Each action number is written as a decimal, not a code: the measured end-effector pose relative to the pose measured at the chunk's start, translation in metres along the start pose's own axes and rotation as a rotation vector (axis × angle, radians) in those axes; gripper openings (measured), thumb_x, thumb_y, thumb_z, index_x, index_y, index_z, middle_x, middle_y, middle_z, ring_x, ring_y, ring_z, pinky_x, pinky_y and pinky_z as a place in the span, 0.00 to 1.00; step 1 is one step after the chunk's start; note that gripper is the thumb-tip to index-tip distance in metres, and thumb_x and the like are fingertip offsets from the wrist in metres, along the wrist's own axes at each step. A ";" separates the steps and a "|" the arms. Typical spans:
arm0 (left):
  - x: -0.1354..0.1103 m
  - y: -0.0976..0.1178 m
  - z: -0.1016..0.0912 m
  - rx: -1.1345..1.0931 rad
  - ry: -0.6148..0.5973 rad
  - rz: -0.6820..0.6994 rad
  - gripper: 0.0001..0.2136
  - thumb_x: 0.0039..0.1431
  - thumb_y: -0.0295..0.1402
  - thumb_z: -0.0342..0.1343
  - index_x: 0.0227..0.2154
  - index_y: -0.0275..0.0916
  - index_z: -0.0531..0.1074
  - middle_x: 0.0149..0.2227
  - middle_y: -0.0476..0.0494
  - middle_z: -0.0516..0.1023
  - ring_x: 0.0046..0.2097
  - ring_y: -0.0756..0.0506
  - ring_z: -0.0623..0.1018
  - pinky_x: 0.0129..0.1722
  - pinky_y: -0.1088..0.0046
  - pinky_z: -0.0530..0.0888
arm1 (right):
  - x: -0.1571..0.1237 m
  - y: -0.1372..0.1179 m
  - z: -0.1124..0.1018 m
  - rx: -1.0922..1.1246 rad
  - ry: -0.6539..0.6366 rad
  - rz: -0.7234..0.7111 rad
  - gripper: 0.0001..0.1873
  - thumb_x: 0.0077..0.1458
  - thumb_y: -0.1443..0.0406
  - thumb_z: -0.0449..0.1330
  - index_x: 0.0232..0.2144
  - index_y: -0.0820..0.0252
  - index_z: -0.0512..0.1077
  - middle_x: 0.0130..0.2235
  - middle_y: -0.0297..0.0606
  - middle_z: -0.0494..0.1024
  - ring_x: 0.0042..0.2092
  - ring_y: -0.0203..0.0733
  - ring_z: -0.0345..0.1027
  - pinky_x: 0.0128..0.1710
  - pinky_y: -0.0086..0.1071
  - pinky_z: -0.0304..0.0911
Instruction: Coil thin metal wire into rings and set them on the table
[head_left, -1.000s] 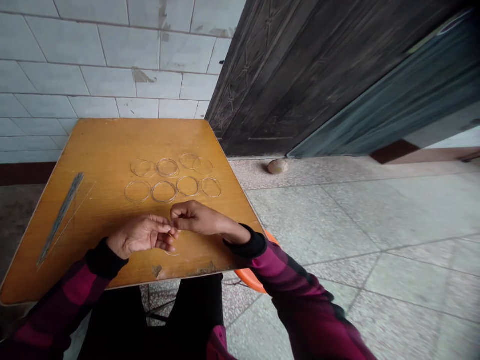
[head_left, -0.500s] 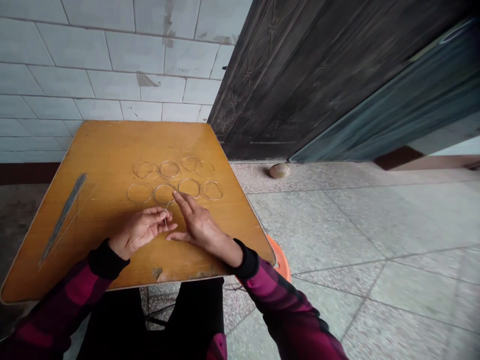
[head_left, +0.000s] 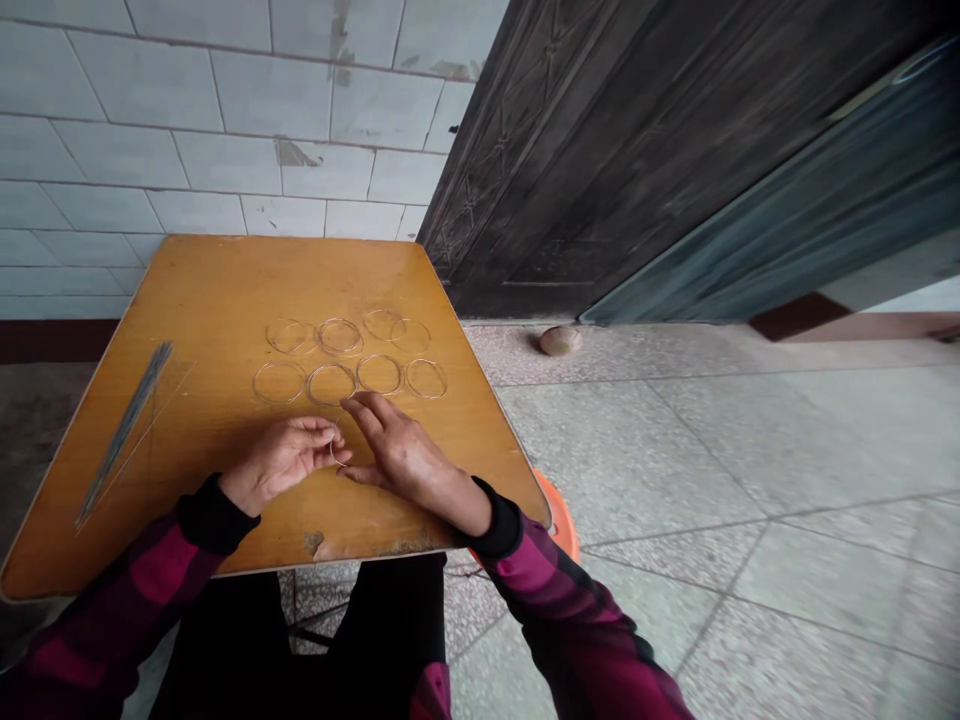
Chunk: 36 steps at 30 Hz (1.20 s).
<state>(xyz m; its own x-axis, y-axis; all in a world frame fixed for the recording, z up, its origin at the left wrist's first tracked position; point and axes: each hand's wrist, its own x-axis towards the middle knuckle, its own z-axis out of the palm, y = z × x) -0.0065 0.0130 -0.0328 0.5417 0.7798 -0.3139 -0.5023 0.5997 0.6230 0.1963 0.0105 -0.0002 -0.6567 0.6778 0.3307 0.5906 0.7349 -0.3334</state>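
Note:
My left hand pinches a thin piece of wire between thumb and fingers; the wire curves down from the fingertips. Close on its right is my right hand, palm down, thumb and fingers spread apart. The thumb tip lies by the wire's lower end; whether it touches I cannot tell. Just beyond the hands several wire rings lie flat in two rows, among them a nearer ring by my right fingertips and one at the right end. Some rings in the far row overlap.
A bundle of straight grey wires lies at the left of the wooden table, with a few loose strands beside it. An orange stool shows under the right edge. A tiled wall and a dark door stand behind; a stone rests on the floor.
My right hand has drawn back slightly towards me, its index finger lower and more bent. My left hand stays nearly in place with its pinch on the wire.

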 end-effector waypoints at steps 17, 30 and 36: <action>0.002 -0.012 0.016 -0.076 0.066 0.278 0.05 0.51 0.29 0.67 0.28 0.34 0.77 0.32 0.46 0.75 0.37 0.51 0.73 0.36 0.76 0.69 | 0.010 0.010 0.032 0.359 0.337 0.103 0.57 0.52 0.55 0.68 0.69 0.47 0.34 0.63 0.54 0.54 0.59 0.56 0.64 0.54 0.54 0.70; 0.001 -0.005 0.013 -0.130 0.075 0.200 0.04 0.50 0.27 0.66 0.26 0.34 0.76 0.30 0.46 0.74 0.36 0.49 0.74 0.39 0.71 0.72 | 0.007 0.019 0.019 0.443 0.294 -0.022 0.62 0.44 0.47 0.70 0.69 0.51 0.37 0.65 0.54 0.55 0.64 0.58 0.57 0.61 0.55 0.61; -0.002 -0.004 0.018 -0.198 -0.001 0.152 0.05 0.48 0.25 0.66 0.24 0.34 0.75 0.30 0.46 0.76 0.35 0.49 0.74 0.41 0.69 0.73 | 0.006 0.026 0.015 0.767 0.077 -0.048 0.73 0.39 0.50 0.73 0.68 0.43 0.22 0.71 0.53 0.41 0.70 0.56 0.47 0.66 0.54 0.52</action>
<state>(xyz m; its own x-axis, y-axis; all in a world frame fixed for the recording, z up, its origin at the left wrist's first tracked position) 0.0064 0.0053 -0.0221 0.4503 0.8637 -0.2262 -0.7004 0.4988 0.5104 0.2009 0.0331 -0.0200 -0.6226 0.6656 0.4115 0.0533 0.5607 -0.8263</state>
